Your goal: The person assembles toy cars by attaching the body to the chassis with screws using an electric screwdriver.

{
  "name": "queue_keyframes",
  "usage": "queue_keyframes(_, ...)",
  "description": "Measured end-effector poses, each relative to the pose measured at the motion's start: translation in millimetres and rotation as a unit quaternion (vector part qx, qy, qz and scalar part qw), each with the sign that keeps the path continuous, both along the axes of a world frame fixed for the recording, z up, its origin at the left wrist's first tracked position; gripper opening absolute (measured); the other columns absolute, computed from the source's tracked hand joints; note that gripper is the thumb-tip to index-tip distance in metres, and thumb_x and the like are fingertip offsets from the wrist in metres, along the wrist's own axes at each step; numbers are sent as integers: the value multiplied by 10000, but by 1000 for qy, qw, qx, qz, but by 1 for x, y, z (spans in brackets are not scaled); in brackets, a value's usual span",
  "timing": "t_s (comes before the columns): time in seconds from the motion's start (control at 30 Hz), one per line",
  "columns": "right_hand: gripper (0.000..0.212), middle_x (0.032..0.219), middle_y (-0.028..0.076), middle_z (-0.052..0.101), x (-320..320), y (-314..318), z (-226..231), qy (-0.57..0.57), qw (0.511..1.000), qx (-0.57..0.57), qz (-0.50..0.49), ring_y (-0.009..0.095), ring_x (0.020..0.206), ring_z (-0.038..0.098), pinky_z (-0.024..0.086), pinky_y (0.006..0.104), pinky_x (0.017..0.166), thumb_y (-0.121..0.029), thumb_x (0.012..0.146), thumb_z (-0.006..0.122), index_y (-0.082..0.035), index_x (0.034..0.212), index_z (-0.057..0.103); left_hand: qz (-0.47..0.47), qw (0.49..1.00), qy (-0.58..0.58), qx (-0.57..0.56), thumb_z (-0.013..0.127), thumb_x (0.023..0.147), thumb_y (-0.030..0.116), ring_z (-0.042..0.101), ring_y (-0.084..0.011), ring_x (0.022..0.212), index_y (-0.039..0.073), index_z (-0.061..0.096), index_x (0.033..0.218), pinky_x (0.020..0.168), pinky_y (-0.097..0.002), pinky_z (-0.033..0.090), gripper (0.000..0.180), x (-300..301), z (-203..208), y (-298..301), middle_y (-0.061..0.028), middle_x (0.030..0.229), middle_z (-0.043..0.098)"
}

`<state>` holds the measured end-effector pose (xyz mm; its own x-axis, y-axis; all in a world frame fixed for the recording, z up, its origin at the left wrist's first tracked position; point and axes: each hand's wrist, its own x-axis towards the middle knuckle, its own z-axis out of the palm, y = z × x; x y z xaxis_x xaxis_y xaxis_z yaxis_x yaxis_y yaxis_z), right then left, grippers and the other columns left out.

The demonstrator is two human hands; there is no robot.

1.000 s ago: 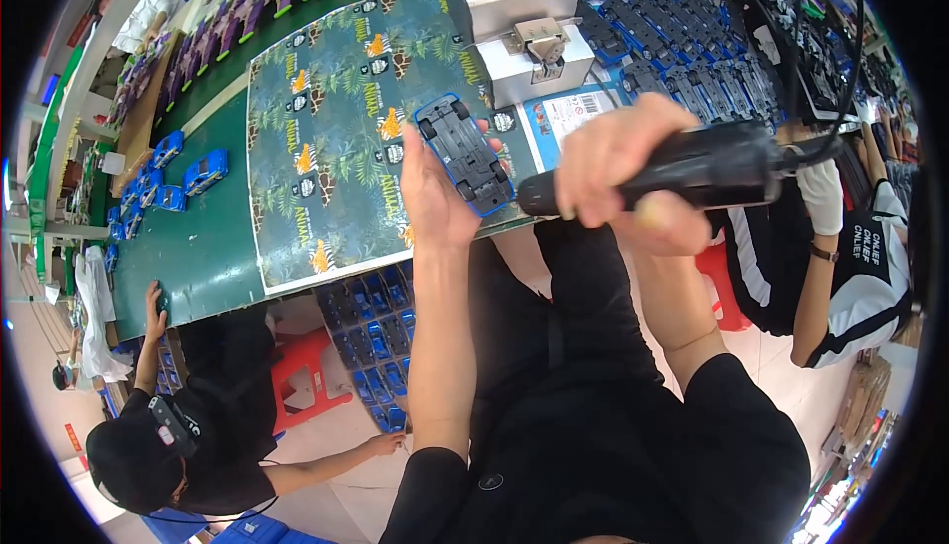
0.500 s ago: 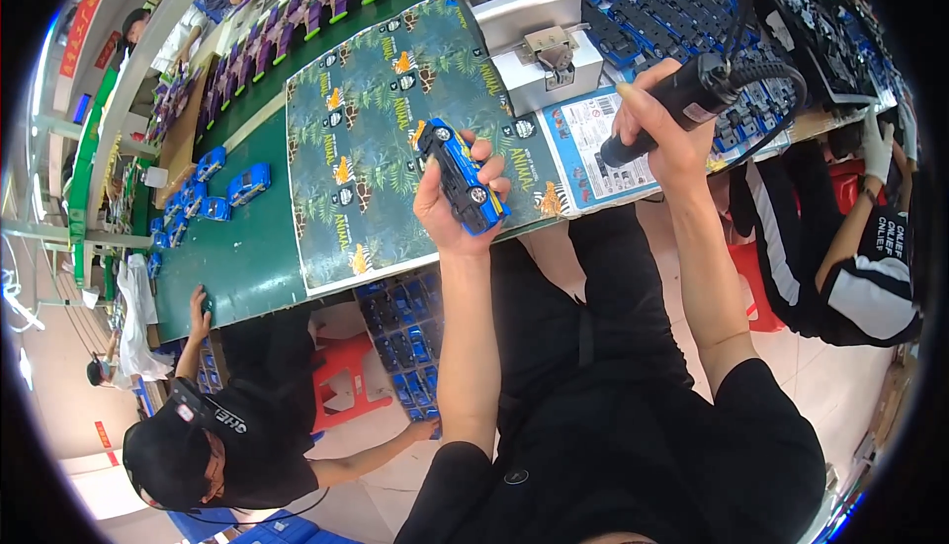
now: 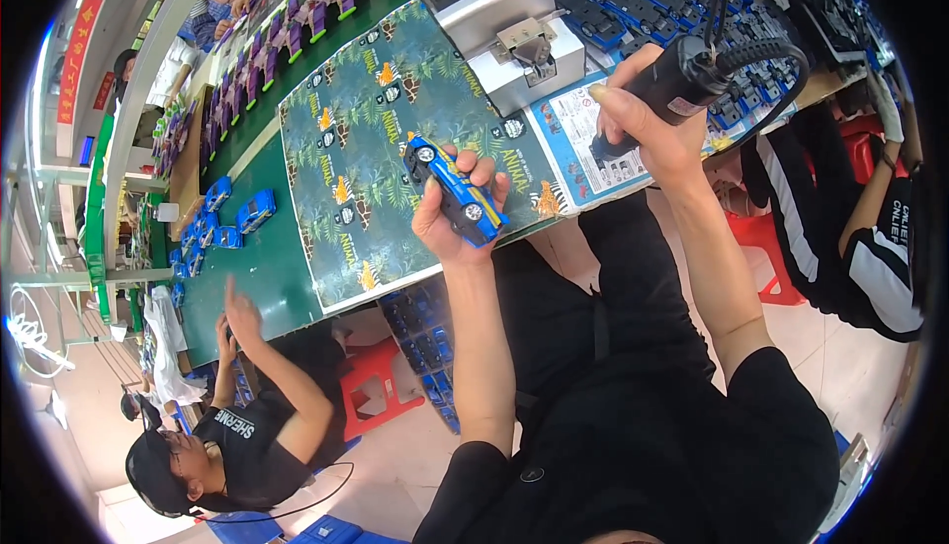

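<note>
Your left hand (image 3: 447,235) grips the blue toy car (image 3: 447,183) above the animal-print sheet (image 3: 395,99); your right hand (image 3: 666,146) encircles the black corded power tool (image 3: 682,75), best kept clear of the car's paintwork.

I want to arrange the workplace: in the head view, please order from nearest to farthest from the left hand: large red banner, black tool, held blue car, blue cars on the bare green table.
From the left hand:
1. Held blue car: in it.
2. Black tool: to its right.
3. Blue cars on the green table: to its left.
4. Large red banner: far upper left.
</note>
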<state>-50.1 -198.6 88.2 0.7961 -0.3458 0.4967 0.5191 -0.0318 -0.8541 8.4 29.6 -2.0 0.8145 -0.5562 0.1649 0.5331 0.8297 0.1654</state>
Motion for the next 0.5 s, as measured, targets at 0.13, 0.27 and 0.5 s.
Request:
queue_keyframes(0.13,187,611,57,568,-4,-3,1,3,1000,14,-5,122,509,557,461,252,530,-100,843,730,7,847,576,-33,997,9,-62,676,904,261,498,-185,880,33,463,1251,932,-438,472,467,1,2,-1,-66,1022,497)
queue_keyframes(0.27,205,605,18,612,-5,-6,-2,-33,998,47,-2,68,505,562,422,200,489,-129,825,802,-8,771,645,-57,994,12,-88,683,903,326,487,-184,877,33,465,1246,899,-427,490,501,-3,4,-4,-56,985,475)
queue_keyframes(0.5,71,627,68,551,3,1,-23,-19,996,85,20,162,529,530,452,296,552,-26,856,632,-21,870,563,6,998,-43,45,629,909,283,600,-303,826,-12,451,1319,765,-479,565,536,-33,-6,44,-187,1070,544)
